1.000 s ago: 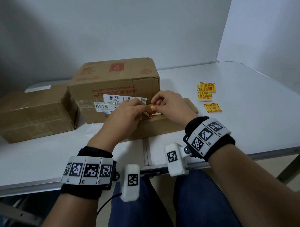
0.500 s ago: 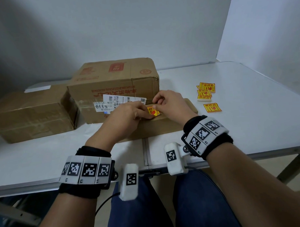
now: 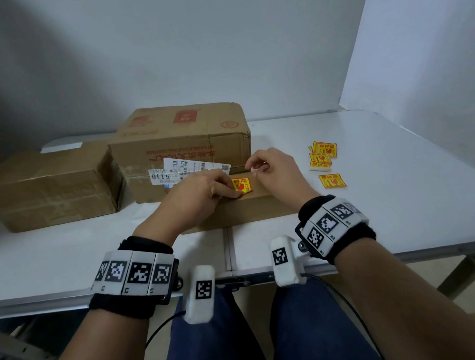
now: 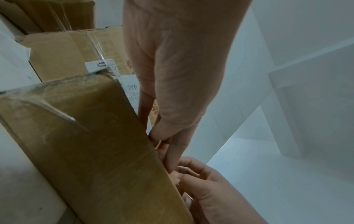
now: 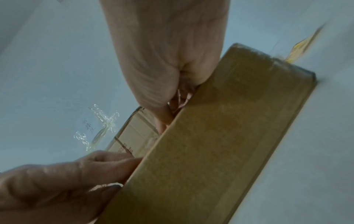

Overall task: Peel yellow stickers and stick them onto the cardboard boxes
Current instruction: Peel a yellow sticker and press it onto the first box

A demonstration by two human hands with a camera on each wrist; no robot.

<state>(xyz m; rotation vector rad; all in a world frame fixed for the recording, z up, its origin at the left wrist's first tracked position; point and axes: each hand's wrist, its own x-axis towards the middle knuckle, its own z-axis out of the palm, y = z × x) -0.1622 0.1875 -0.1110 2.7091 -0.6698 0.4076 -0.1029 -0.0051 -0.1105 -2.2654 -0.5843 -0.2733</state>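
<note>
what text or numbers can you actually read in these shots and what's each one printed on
"5110": white shipping label on the big cardboard box.
"TLY": second white label on that box.
"R1", "R2": right wristband, tiny.
Red print on the box: blurred.
Yellow sticker on the flat box: red characters, unreadable.
Loose stickers: unreadable.

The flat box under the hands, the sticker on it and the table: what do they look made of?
Flat box: brown cardboard, matte, with creased, shiny clear tape showing in the left wrist view. Yellow sticker: seemingly glossy printed paper or film, thin, lying flat on the box top. Table: smooth white surface, probably plastic or laminate; a seam splits it into two panels.
</note>
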